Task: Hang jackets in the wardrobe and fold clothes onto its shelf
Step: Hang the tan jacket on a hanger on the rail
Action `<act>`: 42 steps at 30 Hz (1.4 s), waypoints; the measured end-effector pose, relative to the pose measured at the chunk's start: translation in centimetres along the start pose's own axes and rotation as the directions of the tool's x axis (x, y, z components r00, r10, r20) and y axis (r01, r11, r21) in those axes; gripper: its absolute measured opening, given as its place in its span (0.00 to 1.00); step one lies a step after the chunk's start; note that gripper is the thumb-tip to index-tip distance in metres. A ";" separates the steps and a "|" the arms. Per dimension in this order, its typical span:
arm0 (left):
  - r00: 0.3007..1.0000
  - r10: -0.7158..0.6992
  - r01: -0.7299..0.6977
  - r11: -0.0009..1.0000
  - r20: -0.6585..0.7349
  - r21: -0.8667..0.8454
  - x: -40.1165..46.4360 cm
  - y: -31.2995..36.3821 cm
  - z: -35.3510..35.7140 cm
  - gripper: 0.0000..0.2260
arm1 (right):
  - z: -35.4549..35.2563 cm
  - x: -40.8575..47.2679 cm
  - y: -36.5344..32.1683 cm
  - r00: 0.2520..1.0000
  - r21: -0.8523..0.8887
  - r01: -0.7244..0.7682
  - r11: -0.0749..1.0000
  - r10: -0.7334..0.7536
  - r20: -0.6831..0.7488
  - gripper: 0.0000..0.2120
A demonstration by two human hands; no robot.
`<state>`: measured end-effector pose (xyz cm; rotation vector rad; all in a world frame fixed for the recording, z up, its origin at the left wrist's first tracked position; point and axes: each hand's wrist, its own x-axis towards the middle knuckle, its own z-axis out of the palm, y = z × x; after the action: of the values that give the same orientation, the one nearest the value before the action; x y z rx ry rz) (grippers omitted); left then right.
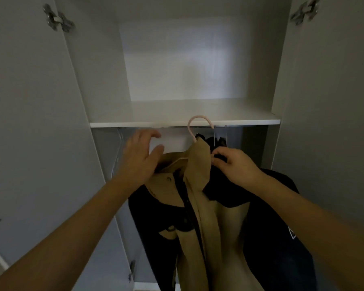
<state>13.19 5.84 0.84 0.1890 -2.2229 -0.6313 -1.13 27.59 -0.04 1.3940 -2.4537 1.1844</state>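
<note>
Under the shelf, unlabelled tan jacket hangs

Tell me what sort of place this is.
Likely a bedroom wardrobe interior: a white shelf above the hanging space, open doors on metal hinges, and a tan jacket on a pink hanger.

Both forearms enter from the lower corners, bare to the wrists, and converge upward toward the centre. Left hand: raised with the back toward the camera, fingers extended and slightly spread, thumb apart from the palm, nothing gripped; the heel of the hand lies against cloth below it. Right hand: set at about the same height, back of the hand upward, fingers curled inward with thumb and fingertips pinched together on dark cloth. The two hands are near each other but apart
</note>
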 end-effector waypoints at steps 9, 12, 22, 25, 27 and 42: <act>0.895 0.066 -0.312 0.798 0.442 0.515 -2.8 -1.8 1.2 0.22 | 4.8 1.1 0.4 0.944 0.073 0.177 0.982 -0.190 0.269 0.10; 0.909 -0.021 -0.252 0.767 0.415 0.590 -3.6 -3.8 -1.4 0.17 | 4.1 1.7 2.3 0.949 -0.053 0.205 0.977 -0.185 0.256 0.09; 0.955 -0.069 0.013 0.981 0.289 0.193 -3.8 -6.1 -4.9 0.13 | 9.0 5.1 -4.9 0.858 -0.109 0.411 0.905 -0.344 0.382 0.10; 0.946 0.001 -0.108 0.945 0.325 0.310 -3.6 -6.2 -5.6 0.15 | 11.1 5.7 -6.7 0.859 -0.100 0.413 0.905 -0.351 0.372 0.07; 0.943 0.005 -0.123 0.935 0.333 0.334 -3.6 -6.2 -6.3 0.15 | 12.1 5.8 -6.3 0.846 -0.072 0.440 0.895 -0.386 0.367 0.08; 0.694 -0.495 0.681 0.687 0.522 -0.254 -7.6 -13.7 -14.0 0.39 | 18.0 8.4 -4.0 0.987 0.486 -0.147 0.861 0.159 0.016 0.18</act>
<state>27.73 -8.83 -3.28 0.6334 -2.3282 -1.6602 2.22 8.74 -6.80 1.2761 -2.3819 1.9526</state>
